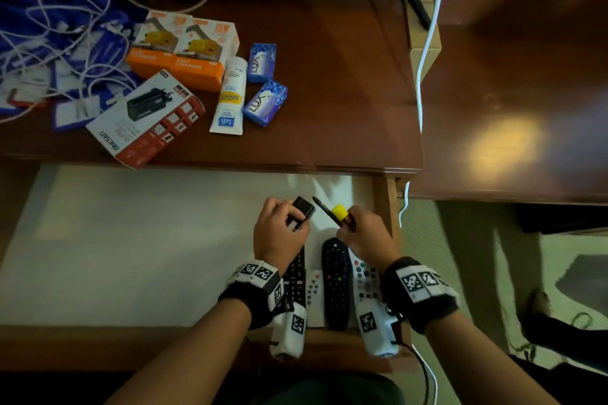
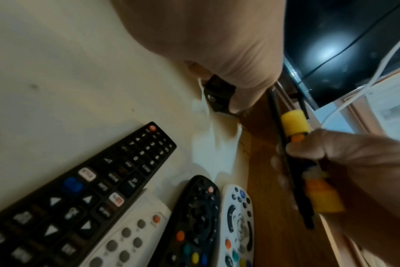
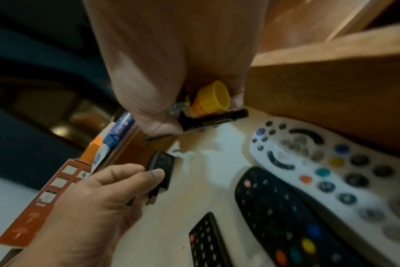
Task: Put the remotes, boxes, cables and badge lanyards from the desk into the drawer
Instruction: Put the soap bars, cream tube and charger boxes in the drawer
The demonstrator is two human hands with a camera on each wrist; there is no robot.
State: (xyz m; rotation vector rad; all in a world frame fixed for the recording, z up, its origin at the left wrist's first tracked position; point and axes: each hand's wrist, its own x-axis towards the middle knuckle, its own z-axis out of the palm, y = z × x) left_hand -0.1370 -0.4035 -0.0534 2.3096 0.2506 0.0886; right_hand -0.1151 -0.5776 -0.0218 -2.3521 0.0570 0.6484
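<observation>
I see my left hand (image 1: 279,233) over the open drawer (image 1: 131,240), fingers grasping a black plug adapter (image 1: 303,211); my right hand (image 1: 365,237) clenches a black pen (image 1: 324,209) and a yellow-capped tube (image 1: 340,212) — both slanting up-left. Four remotes (image 1: 335,283) lie lengthwise in the drawer's right end, tops toward the bench (image 1: 329,76).

The room is dim. A warm glare patch sits on the tabletop (image 1: 500,145) to my right, and the screen (image 2: 345,54) reflects a pale glow. Corners fall dark, straight edges bow outward, and my wrist views are smeared and grainy close up.
</observation>
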